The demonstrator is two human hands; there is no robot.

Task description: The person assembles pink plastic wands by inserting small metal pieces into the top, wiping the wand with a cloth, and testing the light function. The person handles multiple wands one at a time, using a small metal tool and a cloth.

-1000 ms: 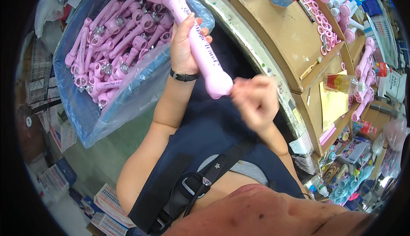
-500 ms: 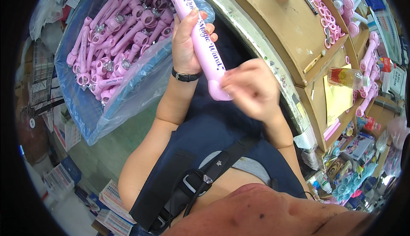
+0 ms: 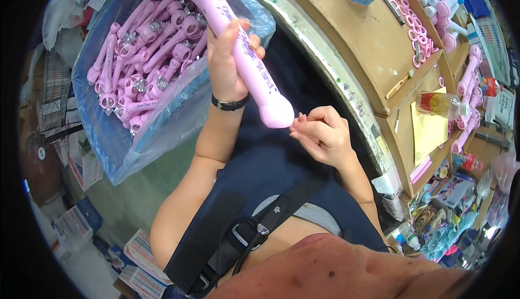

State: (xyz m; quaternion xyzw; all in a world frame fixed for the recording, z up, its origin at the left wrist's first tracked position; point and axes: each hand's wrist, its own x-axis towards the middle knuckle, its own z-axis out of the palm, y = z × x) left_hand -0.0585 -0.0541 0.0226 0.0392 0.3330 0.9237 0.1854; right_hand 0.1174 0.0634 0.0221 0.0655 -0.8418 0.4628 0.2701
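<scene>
A pink toy wand (image 3: pixel 251 67) with dark lettering slants across the upper middle, its wide head cut off by the upper edge of the view. My left hand (image 3: pixel 226 63) is wrapped round its handle. Beside the wand's rounded lower end is my right hand (image 3: pixel 323 136), fingers bent and pinched together. The fingertips come up to that end; whether they touch it, or hold something tiny, is too small to tell.
To the left stands a bin lined with blue plastic (image 3: pixel 116 161), heaped with similar pink wands (image 3: pixel 146 55). At right, cardboard trays (image 3: pixel 346 44) on a bench hold pink rings (image 3: pixel 414 28), a brush (image 3: pixel 400 84), a bottle (image 3: pixel 441 105) and yellow paper (image 3: pixel 428 131).
The wand and my left hand have shifted slightly left, and the wand has turned so its lettering faces more aside. My right hand has drawn down from the wand's side to its lower end.
</scene>
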